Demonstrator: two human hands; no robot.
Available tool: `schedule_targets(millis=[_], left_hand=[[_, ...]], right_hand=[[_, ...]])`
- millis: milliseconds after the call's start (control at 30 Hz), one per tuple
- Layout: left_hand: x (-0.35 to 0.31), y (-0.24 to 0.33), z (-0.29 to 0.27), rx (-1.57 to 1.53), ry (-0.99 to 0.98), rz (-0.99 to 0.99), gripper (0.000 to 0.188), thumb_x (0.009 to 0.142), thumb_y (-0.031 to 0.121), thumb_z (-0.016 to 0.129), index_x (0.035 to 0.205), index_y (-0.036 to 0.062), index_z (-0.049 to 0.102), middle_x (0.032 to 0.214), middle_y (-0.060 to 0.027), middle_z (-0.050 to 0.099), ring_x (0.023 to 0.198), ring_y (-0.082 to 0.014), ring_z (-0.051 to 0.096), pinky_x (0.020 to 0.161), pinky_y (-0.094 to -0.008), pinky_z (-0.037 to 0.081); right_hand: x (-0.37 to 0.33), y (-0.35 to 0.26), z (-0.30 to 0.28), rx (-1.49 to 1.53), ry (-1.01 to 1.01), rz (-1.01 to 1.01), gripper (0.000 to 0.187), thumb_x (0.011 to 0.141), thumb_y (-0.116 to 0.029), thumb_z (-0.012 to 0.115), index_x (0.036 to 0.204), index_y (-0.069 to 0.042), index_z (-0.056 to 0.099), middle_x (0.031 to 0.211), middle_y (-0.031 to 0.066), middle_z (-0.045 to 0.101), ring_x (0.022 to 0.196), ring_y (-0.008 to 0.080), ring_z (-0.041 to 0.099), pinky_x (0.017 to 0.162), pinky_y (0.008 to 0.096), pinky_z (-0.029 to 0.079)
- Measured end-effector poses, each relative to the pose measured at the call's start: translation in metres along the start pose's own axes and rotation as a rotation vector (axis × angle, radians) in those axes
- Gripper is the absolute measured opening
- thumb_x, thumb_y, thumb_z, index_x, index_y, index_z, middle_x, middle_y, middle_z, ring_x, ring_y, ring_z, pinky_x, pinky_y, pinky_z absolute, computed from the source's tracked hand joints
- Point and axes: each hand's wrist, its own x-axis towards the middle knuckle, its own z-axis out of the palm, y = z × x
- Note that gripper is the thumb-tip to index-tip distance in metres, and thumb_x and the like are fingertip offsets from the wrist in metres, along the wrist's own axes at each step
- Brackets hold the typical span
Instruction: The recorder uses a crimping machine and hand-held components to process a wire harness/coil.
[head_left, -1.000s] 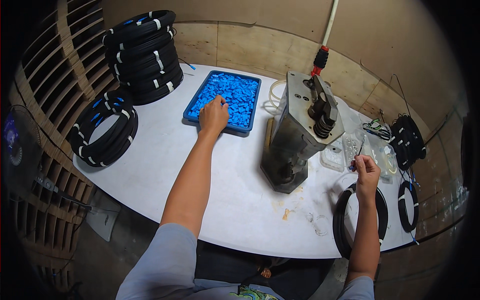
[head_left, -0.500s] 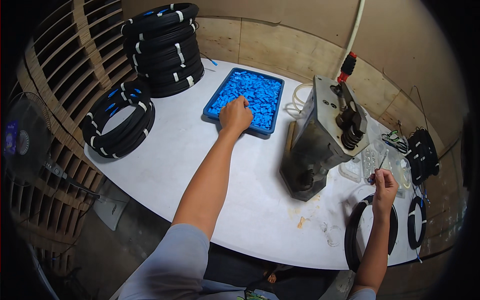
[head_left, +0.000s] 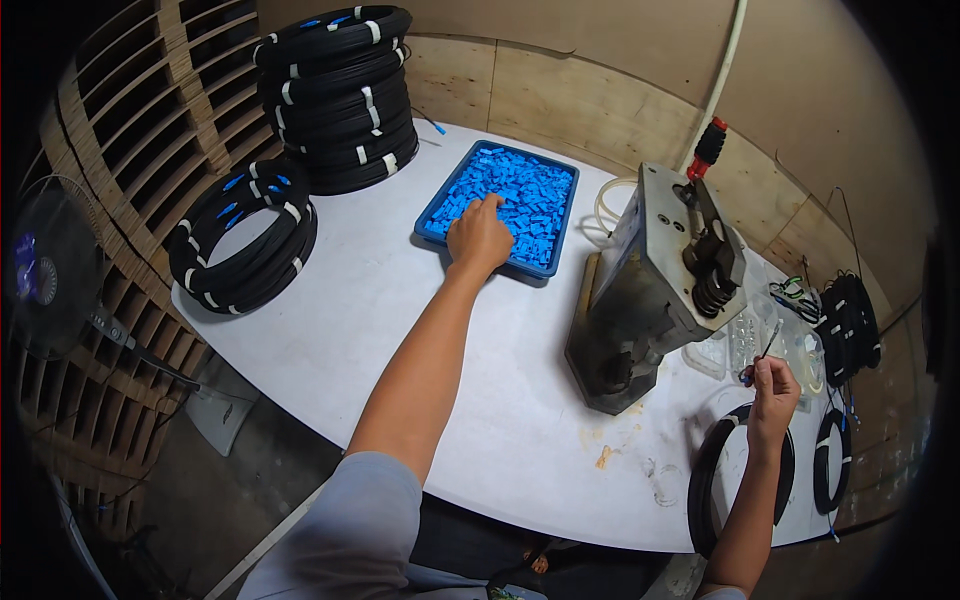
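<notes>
My left hand reaches over the near side of a dark blue tray. Small bright blue plastic connector pieces fill the tray, and my fingers touch them, partly stretched out; the fingertips are hard to see among the pieces. On the right, my right hand pinches a thin dark cable whose pale tip points up. It is raised above a black cable coil at the table's near right. Something small and blue shows beside those fingers, too small to name.
A grimy metal press with a red-and-black handle stands between my hands. Taped black cable coils are stacked at the back left, with another coil pile before them. Clear plastic containers lie right of the press.
The fingers of my left hand have uncurled somewhat over the blue pieces. My right hand still holds the cable. The whole view has shifted slightly.
</notes>
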Motion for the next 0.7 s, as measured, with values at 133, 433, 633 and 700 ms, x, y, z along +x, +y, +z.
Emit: schedule_targets(millis=[133, 433, 633, 700], left_hand=[[0.003, -0.001, -0.004, -0.118, 0.009, 0.016, 0.031, 0.090, 0.012, 0.067, 0.120, 0.0130, 0.073, 0.111, -0.0154, 0.070, 0.106, -0.0341, 0.068, 0.092, -0.0461, 0.054], [0.000, 0.090, -0.060, -1.284, -0.405, -0.139, 0.035, 0.098, 0.008, 0.068, 0.132, 0.0004, 0.061, 0.113, -0.0120, 0.074, 0.093, -0.0115, 0.070, 0.076, -0.0234, 0.056], [-0.012, 0.127, -0.097, -1.611, -0.528, -0.093, 0.029, 0.100, 0.003, 0.064, 0.128, -0.0007, 0.060, 0.116, -0.0131, 0.071, 0.094, -0.0161, 0.071, 0.084, -0.0271, 0.061], [-0.019, 0.142, -0.112, -1.692, -0.562, -0.042, 0.028, 0.100, 0.003, 0.064, 0.128, 0.0005, 0.061, 0.115, -0.0128, 0.071, 0.096, -0.0166, 0.071, 0.084, -0.0273, 0.061]], right_hand=[[0.000, -0.006, -0.002, -0.031, -0.013, -0.013, 0.017, 0.100, -0.015, 0.068, 0.098, 0.002, 0.069, 0.084, 0.0040, 0.069, 0.076, 0.0102, 0.061, 0.072, 0.0252, 0.047], [0.001, -0.011, 0.000, 0.014, -0.001, -0.009, 0.015, 0.099, -0.014, 0.069, 0.099, 0.001, 0.070, 0.084, 0.0037, 0.070, 0.075, 0.0089, 0.062, 0.071, 0.0244, 0.048], [0.000, -0.016, 0.006, 0.027, -0.001, 0.007, 0.014, 0.099, -0.013, 0.070, 0.098, 0.001, 0.070, 0.083, 0.0035, 0.071, 0.075, 0.0084, 0.062, 0.071, 0.0240, 0.048], [0.001, -0.013, 0.005, 0.042, 0.005, 0.008, 0.014, 0.099, -0.014, 0.070, 0.098, 0.001, 0.071, 0.083, 0.0036, 0.071, 0.075, 0.0083, 0.062, 0.071, 0.0237, 0.048]])
